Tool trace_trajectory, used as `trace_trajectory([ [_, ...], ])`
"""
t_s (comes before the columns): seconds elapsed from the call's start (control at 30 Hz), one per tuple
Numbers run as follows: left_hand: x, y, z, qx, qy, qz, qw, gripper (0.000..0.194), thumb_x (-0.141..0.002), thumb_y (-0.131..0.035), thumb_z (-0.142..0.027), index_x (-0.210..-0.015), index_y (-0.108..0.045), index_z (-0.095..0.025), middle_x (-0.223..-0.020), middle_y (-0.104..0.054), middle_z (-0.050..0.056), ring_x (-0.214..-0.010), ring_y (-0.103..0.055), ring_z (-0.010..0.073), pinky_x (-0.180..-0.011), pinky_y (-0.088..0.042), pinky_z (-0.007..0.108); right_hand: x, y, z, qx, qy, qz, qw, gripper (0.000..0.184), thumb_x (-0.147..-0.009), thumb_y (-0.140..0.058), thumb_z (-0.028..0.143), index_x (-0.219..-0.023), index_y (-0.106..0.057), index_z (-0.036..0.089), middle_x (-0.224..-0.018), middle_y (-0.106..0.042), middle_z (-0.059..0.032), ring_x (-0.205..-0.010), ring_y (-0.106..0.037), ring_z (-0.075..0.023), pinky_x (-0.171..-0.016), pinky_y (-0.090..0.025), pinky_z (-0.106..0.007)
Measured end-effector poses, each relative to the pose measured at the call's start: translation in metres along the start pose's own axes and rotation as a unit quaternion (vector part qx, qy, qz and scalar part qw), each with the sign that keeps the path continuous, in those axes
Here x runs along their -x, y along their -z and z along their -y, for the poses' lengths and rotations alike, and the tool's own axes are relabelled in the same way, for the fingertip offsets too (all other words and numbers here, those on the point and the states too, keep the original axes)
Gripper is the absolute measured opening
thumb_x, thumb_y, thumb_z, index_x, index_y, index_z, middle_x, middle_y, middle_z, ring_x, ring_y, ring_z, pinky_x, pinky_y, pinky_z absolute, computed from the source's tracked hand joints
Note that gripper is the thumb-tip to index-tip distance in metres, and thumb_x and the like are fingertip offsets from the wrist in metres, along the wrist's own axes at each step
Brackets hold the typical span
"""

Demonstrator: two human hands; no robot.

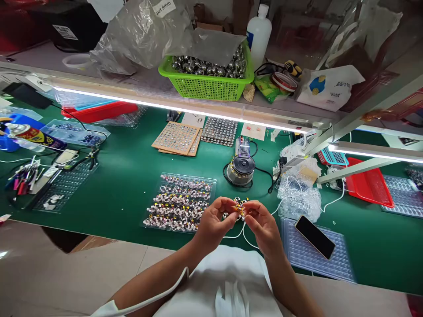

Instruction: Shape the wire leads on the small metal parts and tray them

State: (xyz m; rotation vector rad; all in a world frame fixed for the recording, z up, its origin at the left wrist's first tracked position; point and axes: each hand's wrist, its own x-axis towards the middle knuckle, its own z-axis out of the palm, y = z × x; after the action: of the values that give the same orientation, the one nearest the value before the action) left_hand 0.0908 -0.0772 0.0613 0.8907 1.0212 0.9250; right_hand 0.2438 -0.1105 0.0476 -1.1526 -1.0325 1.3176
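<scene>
Small part (238, 209), yellow and white, centre of frame just below the middle, directly between the two sets of fingertips. Left hand (214, 223) pinches it from the left, thumb against forefinger; right hand (264, 226) pinches from the right, likewise. Neither hand nearer; long axis can't be told, fingers cover too much.

Tray (213, 186) of like parts left of centre, its right edge beside the left hand. Device (243, 166) above the fingers, near. Phone (315, 237) lower right, tilted, well apart. White cable (254, 245) runs below the hands. Green bench (122, 176) gives room far left; front edge close below the wrists.
</scene>
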Motion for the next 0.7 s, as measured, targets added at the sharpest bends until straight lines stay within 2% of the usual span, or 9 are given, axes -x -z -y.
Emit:
trace_trajectory([
  [0.1, 0.002, -0.003, -0.001, 0.004, -0.007, -0.005, 1.000, 0.024, -0.073, -0.073, -0.024, -0.087, -0.056, -0.018, -0.076, -0.060, -0.001, -0.069, -0.058, 0.0114, -0.054, -0.049, 0.018, 0.000, -0.003, 0.003, 0.008, 0.015, 0.003, 1.000, 0.014, -0.084, -0.068, 0.029, -0.098, -0.066, 0.026, -0.101, -0.054, -0.0026, -0.085, -0.053, -0.0159, -0.074, -0.045, -0.028],
  [0.2, 0.004, -0.004, 0.001, 0.003, -0.010, -0.001, 1.000, 0.025, -0.073, -0.074, -0.027, -0.084, -0.054, -0.018, -0.074, -0.059, -0.001, -0.069, -0.059, 0.0125, -0.056, -0.052, 0.021, -0.001, -0.008, 0.002, -0.006, 0.031, -0.024, 0.999, 0.003, -0.085, -0.067, 0.025, -0.089, -0.067, 0.025, -0.096, -0.054, -0.0016, -0.089, -0.054, -0.0165, -0.079, -0.044, -0.028],
  [0.3, 0.006, -0.001, 0.003, -0.044, -0.038, 0.003, 0.998, 0.021, -0.076, -0.073, -0.027, -0.083, -0.056, -0.018, -0.075, -0.062, 0.000, -0.071, -0.062, 0.0140, -0.060, -0.053, 0.024, -0.001, -0.011, -0.002, -0.027, 0.041, -0.052, 0.997, 0.003, -0.086, -0.066, 0.022, -0.084, -0.068, 0.024, -0.092, -0.054, -0.0010, -0.090, -0.054, -0.0161, -0.082, -0.044, -0.029],
  [0.4, 0.007, 0.003, 0.002, -0.150, -0.137, -0.001, 0.979, 0.008, -0.081, -0.068, -0.020, -0.085, -0.062, -0.018, -0.082, -0.068, 0.002, -0.077, -0.065, 0.0155, -0.070, -0.054, 0.028, -0.001, -0.012, -0.006, -0.034, 0.041, -0.066, 0.996, 0.004, -0.086, -0.066, 0.021, -0.084, -0.068, 0.024, -0.092, -0.055, -0.0009, -0.087, -0.054, -0.0156, -0.079, -0.044, -0.028],
  [0.53, 0.007, 0.006, 0.000, -0.259, -0.323, -0.006, 0.910, 0.010, -0.082, -0.068, -0.011, -0.086, -0.067, -0.020, -0.086, -0.073, 0.004, -0.083, -0.064, 0.0167, -0.079, -0.052, 0.033, 0.000, -0.011, -0.005, -0.015, 0.040, -0.070, 0.997, 0.005, -0.087, -0.065, 0.022, -0.083, -0.068, 0.023, -0.090, -0.055, -0.0010, -0.086, -0.055, -0.0157, -0.076, -0.045, -0.028],
  [0.6, 0.006, 0.006, -0.001, -0.271, -0.361, -0.010, 0.892, 0.013, -0.082, -0.068, -0.010, -0.088, -0.069, -0.021, -0.086, -0.073, 0.004, -0.081, -0.064, 0.0168, -0.077, -0.052, 0.033, 0.000, -0.011, -0.004, 0.004, 0.046, -0.070, 0.996, 0.005, -0.088, -0.064, 0.022, -0.084, -0.068, 0.023, -0.090, -0.055, -0.0011, -0.086, -0.055, -0.0159, -0.077, -0.045, -0.028],
  [0.7, 0.005, 0.005, 0.000, -0.272, -0.363, -0.015, 0.891, 0.017, -0.082, -0.068, -0.009, -0.094, -0.071, -0.021, -0.085, -0.073, 0.005, -0.079, -0.063, 0.0167, -0.075, -0.052, 0.033, 0.001, -0.010, -0.003, 0.032, 0.057, -0.068, 0.996, 0.005, -0.088, -0.063, 0.022, -0.086, -0.068, 0.023, -0.092, -0.055, -0.0018, -0.087, -0.056, -0.0163, -0.078, -0.046, -0.030],
])
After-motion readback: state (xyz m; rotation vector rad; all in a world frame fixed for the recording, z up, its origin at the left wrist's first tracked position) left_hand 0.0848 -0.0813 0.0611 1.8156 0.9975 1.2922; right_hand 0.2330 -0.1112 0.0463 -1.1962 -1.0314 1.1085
